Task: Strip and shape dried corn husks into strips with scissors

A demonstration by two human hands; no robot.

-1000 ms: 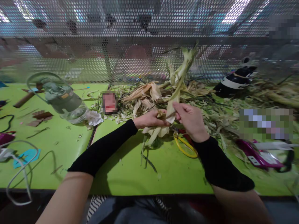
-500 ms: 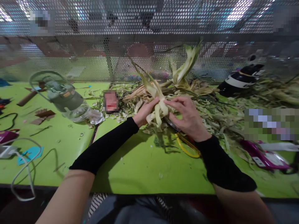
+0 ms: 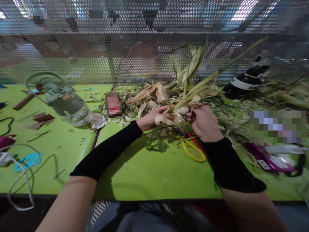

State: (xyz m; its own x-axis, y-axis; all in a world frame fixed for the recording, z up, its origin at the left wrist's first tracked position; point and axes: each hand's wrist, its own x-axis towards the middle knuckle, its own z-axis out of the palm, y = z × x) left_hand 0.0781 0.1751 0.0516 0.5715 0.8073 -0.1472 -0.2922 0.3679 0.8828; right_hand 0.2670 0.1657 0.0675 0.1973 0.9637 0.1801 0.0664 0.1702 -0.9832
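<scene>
Straw-pale and green in the grasp: clenches a husk bundle [image 3: 180,111] at its gathered base with both hands, just above the lime worktop [image 3: 135,167], near its middle. Closes the left hand [image 3: 156,118] on the bundle's left end, with a loose pale strip curling under the fingers. Closes the right hand [image 3: 205,124] on the right end, touching the same knot of leaves, so neither hand is nearer than the other. Runs the bundle's long axis from the hands up and away to the far right, one thin stalk [image 3: 231,61] reaching toward the perforated metal screen [image 3: 96,48]. Has yellow-handled scissors [image 3: 193,147] lying flat on the worktop beside the right wrist, and a husk heap [image 3: 149,93] just beyond the left hand. Shows a clear jar [image 3: 65,103] tipped over at far left, well apart; cannot tell its contents.
</scene>
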